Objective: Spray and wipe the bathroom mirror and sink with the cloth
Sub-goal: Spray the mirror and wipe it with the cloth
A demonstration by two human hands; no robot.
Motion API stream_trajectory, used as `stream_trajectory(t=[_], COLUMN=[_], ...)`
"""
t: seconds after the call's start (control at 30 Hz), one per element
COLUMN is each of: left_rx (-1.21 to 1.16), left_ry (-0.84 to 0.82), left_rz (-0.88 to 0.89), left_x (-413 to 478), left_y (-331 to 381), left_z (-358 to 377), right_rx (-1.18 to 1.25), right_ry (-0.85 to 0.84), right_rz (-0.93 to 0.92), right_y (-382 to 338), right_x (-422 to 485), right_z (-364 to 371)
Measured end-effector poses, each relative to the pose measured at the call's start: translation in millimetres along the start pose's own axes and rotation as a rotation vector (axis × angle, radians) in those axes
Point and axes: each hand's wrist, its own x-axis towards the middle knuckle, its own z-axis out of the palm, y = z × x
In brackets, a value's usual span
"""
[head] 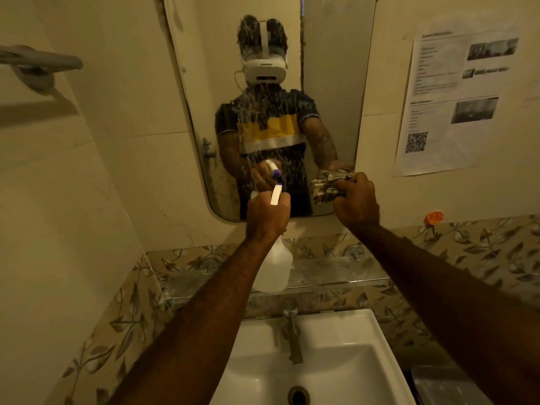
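Observation:
The wall mirror [330,83] hangs straight ahead, its middle speckled with spray droplets and runs. My left hand [267,216] grips a translucent white spray bottle [274,267], its nozzle aimed at the glass near the lower middle. My right hand [358,201] holds a bunched patterned cloth [324,187] against the mirror's lower right part. Below, the white sink [344,361] with a metal tap [292,331] sits at the frame's bottom.
A glass shelf [336,271] runs above the sink along leaf-patterned tiles. A grey towel bar [38,64] juts from the left wall. A printed paper notice [455,95] is stuck right of the mirror. An orange hook [434,217] sits lower right.

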Motion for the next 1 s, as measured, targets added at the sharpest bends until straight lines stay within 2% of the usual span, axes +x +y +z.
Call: stream_trajectory(t=[0.23,0.43,0.7,1.0], left_rx=[0.041,0.064,0.058,0.100], left_ry=[0.032,0.069,0.116,0.159], left_rz=[-0.019,-0.056,-0.059,-0.032], left_x=[2,11,17,23], left_y=[-8,-16,-25,-34], left_z=[-22,-47,-72,-100], right_rx=[0.277,0.382,0.424,0.424], right_ry=[0.157,0.241,0.282,0.182], right_rz=[0.259,0.353,0.223,0.074], right_y=[-34,-62,-90,-138], right_x=[-3,-7,-13,-23], right_z=[16,28,52,92])
